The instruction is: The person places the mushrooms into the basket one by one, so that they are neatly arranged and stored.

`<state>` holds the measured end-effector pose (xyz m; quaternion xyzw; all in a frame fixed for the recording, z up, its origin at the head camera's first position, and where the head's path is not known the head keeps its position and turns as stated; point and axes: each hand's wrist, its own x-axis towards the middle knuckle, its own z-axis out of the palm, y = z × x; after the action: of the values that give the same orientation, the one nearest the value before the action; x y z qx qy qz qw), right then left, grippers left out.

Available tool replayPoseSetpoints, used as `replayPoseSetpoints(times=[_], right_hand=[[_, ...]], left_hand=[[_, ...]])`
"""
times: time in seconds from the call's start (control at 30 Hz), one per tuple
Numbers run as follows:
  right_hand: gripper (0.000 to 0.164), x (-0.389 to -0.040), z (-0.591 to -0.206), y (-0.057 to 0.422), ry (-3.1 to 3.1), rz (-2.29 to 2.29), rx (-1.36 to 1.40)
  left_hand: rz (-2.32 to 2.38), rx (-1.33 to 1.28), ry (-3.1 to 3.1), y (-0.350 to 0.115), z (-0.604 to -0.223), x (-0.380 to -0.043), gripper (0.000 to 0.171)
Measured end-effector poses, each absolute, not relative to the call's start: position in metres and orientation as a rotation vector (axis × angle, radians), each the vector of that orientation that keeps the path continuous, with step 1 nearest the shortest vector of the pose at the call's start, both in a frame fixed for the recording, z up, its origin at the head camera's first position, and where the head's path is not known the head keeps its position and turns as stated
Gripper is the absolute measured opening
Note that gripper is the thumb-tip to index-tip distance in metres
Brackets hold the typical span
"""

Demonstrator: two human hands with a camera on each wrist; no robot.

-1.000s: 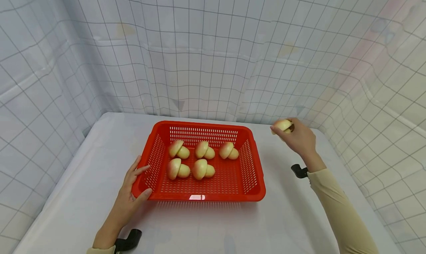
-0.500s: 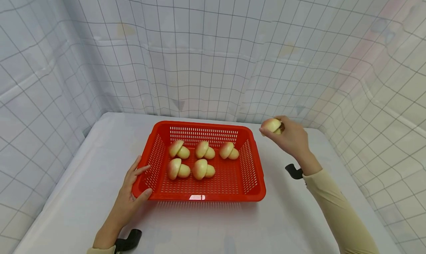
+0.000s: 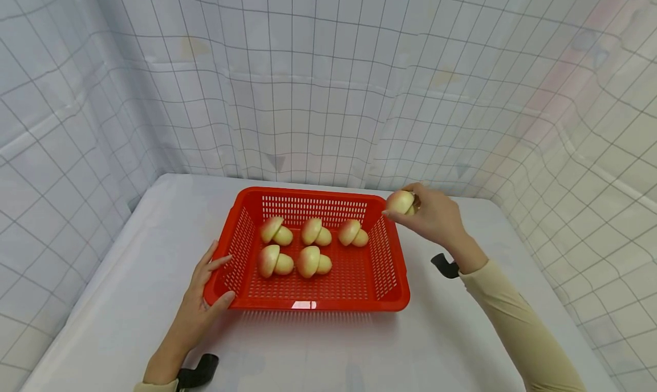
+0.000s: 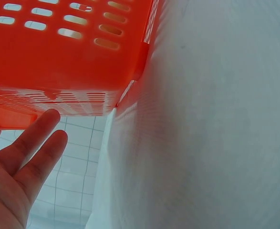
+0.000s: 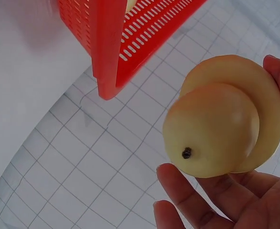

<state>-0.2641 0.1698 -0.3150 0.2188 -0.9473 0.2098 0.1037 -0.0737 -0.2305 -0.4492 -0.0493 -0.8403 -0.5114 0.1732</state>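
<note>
My right hand (image 3: 436, 216) holds a toy mushroom (image 3: 400, 202) with a pink-and-cream cap and pale yellow stem, over the basket's back right corner. In the right wrist view, the mushroom (image 5: 211, 129) lies between the thumb and the fingers, its stem end with a dark spot facing the camera. Several matching mushrooms (image 3: 309, 262) lie in the red plastic basket (image 3: 308, 305), three along the back and two in front. At the basket's left end rests my left hand (image 3: 197, 292), thumb and one finger over the rim. The left wrist view shows straight fingers (image 4: 42, 160) beside the basket wall.
The basket stands on a white-covered table (image 3: 328, 352). White cloth curtains (image 3: 308, 95) with a grid pattern hang behind the table and along both sides. Black wrist mounts show on the left wrist (image 3: 197, 371) and the right wrist (image 3: 444, 266).
My right hand has moved left with the mushroom, from beyond the basket's right side to its back right corner. The left hand and the basket have stayed still.
</note>
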Motion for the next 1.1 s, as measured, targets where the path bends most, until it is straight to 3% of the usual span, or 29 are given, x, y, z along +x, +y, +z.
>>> replayPoseSetpoints(times=[0.3, 1.1], right_hand=[[0.073, -0.26, -0.31, 0.156, -2.845, 0.569, 0.747], [0.055, -0.266, -0.306, 0.118, -3.09, 0.507, 1.038]], left_hand=[[-1.455, -0.148, -2.379, -0.23, -0.449, -0.073, 0.064], [-1.447, -0.169, -2.376, -0.231, -0.449, -0.073, 0.064]])
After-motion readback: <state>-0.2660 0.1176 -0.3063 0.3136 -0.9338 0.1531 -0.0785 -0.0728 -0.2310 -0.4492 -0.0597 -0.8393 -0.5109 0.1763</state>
